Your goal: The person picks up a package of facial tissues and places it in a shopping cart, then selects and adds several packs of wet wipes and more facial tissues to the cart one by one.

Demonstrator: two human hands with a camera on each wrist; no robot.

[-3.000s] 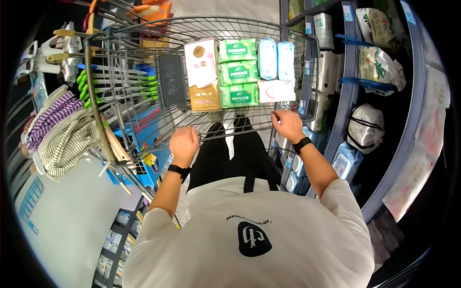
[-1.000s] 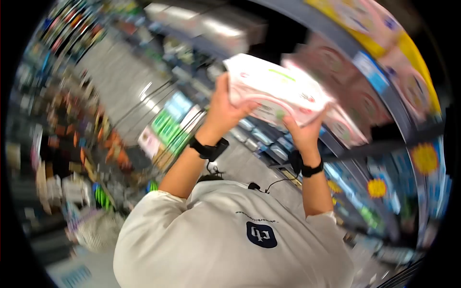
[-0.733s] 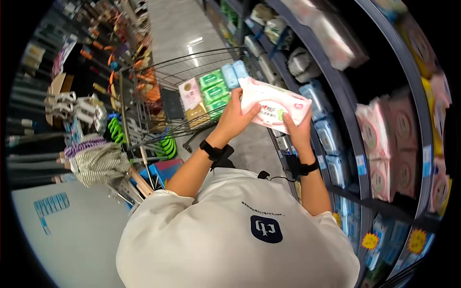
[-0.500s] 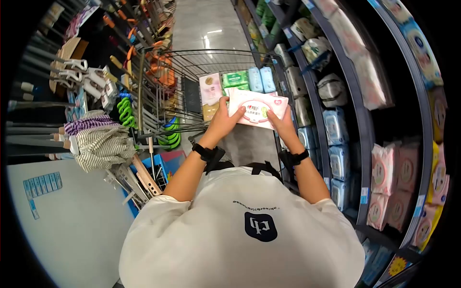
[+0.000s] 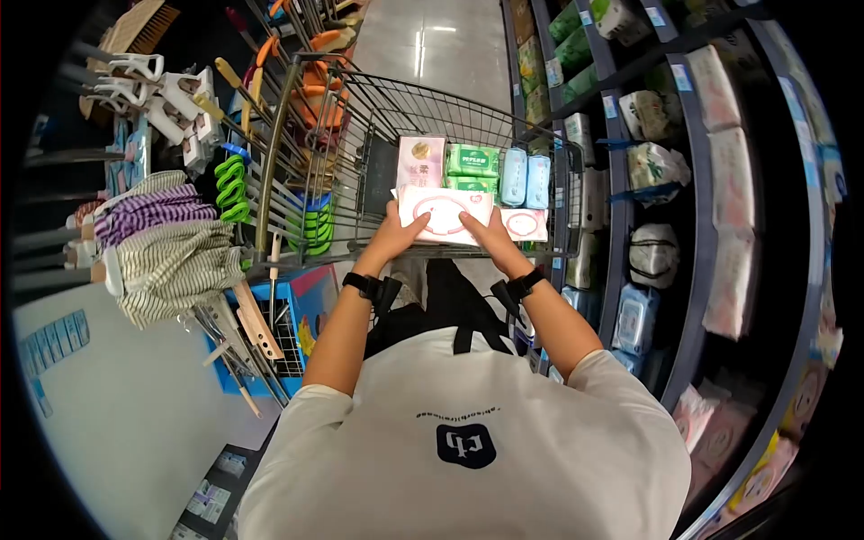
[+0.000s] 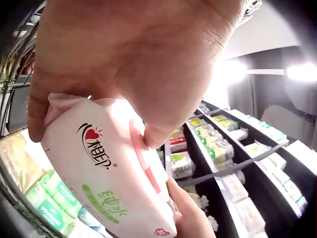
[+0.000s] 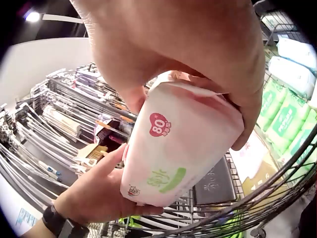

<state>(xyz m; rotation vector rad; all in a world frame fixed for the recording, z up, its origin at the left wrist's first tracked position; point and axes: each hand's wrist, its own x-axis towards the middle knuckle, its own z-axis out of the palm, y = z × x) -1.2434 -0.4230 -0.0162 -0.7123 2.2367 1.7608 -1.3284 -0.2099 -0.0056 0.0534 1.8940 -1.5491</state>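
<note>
The left hand (image 5: 391,238) pinches the left end of a white-and-pink pack (image 5: 447,214), its thumb laid across the printed face; the right hand (image 5: 499,247) pinches the right end the same way, so the grip is closed on the pack from both sides. The pack lies directly between the two hands, just beyond the wrists, its long axis running left to right—roughly square to the forearms—and neither hand is plainly nearer to it. It is held over the near long edge of the wire cart (image 5: 382,171), towards the middle of that edge; whether it touches anything beneath, I cannot tell. Past it in the basket are a pink package (image 5: 421,157) to the left, green packs (image 5: 472,161) in the middle and two blue packs (image 5: 514,177) to the right, with another white-and-pink pack (image 5: 525,225) by the near right corner. Stocked shelves (image 5: 697,207) rise on the right, striped mop heads (image 5: 175,261) hang on the left, and a glossy floor (image 5: 441,45) stretches away ahead.
</note>
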